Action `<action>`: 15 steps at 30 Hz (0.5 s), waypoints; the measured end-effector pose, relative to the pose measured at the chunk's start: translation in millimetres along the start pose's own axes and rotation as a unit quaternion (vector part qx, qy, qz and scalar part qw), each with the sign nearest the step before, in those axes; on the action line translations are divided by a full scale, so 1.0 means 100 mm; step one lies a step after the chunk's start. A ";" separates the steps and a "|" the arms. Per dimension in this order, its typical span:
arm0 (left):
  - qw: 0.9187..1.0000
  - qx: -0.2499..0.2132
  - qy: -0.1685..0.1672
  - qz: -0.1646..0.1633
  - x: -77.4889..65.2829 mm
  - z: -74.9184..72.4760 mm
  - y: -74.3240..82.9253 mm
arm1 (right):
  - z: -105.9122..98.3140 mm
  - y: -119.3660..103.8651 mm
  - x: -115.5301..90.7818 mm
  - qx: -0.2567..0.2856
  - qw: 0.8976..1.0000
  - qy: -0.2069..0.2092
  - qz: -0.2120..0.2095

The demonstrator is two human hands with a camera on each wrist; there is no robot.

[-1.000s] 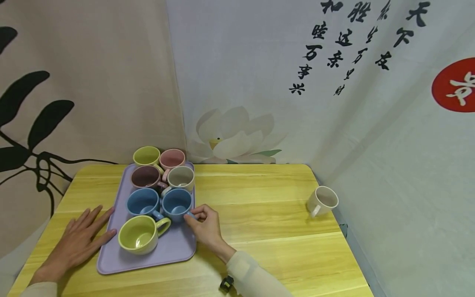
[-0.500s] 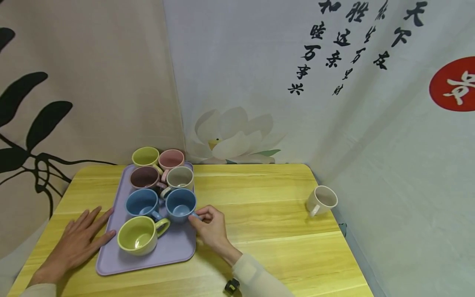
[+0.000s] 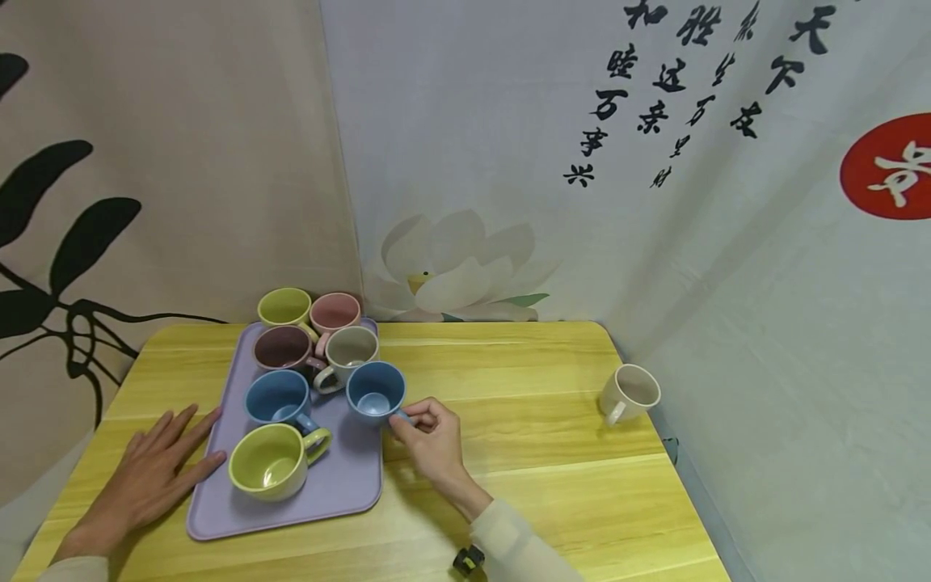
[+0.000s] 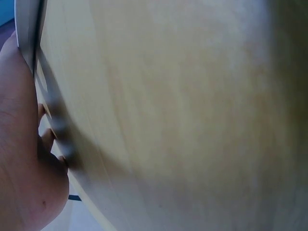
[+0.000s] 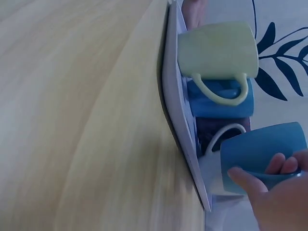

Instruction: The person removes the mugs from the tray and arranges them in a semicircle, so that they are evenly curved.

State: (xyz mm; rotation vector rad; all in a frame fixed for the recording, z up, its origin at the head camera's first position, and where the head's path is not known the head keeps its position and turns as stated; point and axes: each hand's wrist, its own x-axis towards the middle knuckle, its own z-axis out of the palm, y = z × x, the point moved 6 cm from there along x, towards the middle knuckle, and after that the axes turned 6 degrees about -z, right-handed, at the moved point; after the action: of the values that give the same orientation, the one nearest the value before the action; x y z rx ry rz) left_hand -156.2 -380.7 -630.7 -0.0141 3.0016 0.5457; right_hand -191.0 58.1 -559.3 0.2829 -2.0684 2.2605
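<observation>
My right hand pinches the handle of a blue cup, held at the right edge of the purple tray. In the right wrist view, thumb and fingers close on that handle, and the blue cup appears raised above the tray's rim. My left hand lies flat with spread fingers, its thumb and fingertips touching the tray's left edge. On the tray stand a yellow-green cup in front, another blue cup, a white cup, a dark purple cup, a pink cup and a second yellow-green cup.
A single white cup stands near the right edge of the wooden table. Behind the table hangs a printed cloth with a lotus and dark characters.
The right hand has moved the blue cup rightward and up, off its place beside the other blue cup to the tray's right edge. The left hand has stayed in place.
</observation>
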 end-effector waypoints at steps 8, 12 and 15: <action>1.000 -0.002 0.003 0.003 -0.01 -0.01 0.00 | -0.22 -0.03 0.06 0.014 1.000 0.024 -0.002; 1.000 -0.002 0.000 0.000 -0.01 -0.02 0.01 | -0.36 -0.03 0.10 0.026 0.999 0.045 0.002; 1.000 -0.001 -0.005 -0.003 0.00 -0.02 0.01 | -0.48 -0.05 0.13 0.030 0.998 0.062 0.002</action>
State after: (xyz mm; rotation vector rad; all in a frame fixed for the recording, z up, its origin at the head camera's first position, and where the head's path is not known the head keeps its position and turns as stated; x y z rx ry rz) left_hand -156.1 -380.4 -628.6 -0.0209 2.9910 0.5469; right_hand -206.8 105.2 -555.6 0.1389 -1.9466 2.2820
